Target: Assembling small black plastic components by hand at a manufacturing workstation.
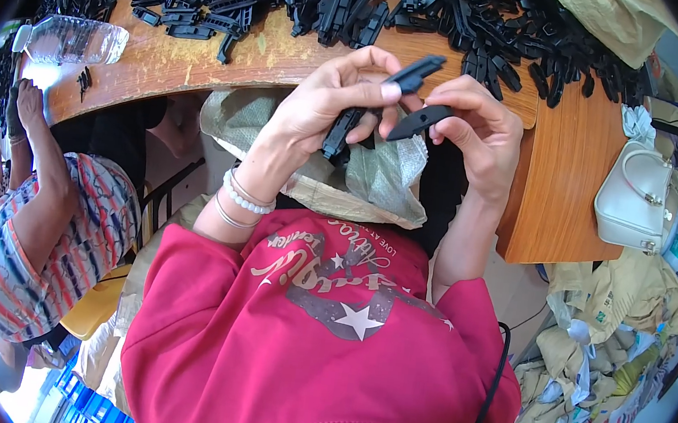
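Note:
My left hand is closed round black plastic parts: one long part sticks out past the thumb and forefinger, and another ribbed part hangs below in the other fingers. Between thumb and fingers, my right hand pinches a smooth, curved black plastic piece with a small hole, close to the left hand's fingertips. Both hands are over an open woven sack on my lap. Whether the two hands' parts touch is unclear.
Heaps of black plastic parts cover the far side of the wooden table. A clear plastic bottle lies at left, near a co-worker in a striped top. A white handbag and piled sacks are at right.

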The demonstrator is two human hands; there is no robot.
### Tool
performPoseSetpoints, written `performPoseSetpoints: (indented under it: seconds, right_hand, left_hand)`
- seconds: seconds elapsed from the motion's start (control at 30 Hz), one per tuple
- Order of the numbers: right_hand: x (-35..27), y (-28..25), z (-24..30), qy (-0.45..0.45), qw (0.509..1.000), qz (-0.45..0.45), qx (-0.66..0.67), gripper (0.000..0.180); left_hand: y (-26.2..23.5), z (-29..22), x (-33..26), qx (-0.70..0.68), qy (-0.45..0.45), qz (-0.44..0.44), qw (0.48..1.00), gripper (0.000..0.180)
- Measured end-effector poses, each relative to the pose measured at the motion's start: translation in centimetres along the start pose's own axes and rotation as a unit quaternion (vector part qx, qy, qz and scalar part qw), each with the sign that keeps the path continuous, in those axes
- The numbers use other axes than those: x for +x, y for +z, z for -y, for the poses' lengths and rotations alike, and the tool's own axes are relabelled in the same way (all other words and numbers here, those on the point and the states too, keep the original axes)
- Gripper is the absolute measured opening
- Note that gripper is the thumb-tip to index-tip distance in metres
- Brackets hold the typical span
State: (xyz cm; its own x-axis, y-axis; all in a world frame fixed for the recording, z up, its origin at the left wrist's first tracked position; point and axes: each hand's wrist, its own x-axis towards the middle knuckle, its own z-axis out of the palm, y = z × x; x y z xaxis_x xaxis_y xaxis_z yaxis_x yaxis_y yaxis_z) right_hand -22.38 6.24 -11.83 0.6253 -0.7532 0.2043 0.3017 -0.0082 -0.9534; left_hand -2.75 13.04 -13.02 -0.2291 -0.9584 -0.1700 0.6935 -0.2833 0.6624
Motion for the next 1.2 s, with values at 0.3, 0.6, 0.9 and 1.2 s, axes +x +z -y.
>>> performPoseSetpoints:
  seconds: [0.3,0.6,0.9,1.2]
  right_hand:
    - [-0.4,1.6,-0.4,-0.036,0.967,-0.117,-0.225,0.017]
    - [-1.3,1.8,-2.2,-0.082,0.951,-0.178,-0.241,0.016]
    - [-1.2,1.9,-2.6,-0.143,0.941,-0.150,-0.266,0.022]
    - [-1.1,1.8,-1.9,-0.049,0.973,-0.139,-0.180,0.031]
  left_hand:
    - [2.2,-0.8,-0.8,0.269,0.030,-0.110,0.956,0.034]
    - [3.5,-0.6,-1.1,0.486,0.104,-0.141,0.856,0.028]
    - [3.9,-0.1,-1.3,0.538,0.131,-0.127,0.823,0.032]
    - [1.9,0.8,-1.2,0.614,0.301,-0.099,0.723,0.034]
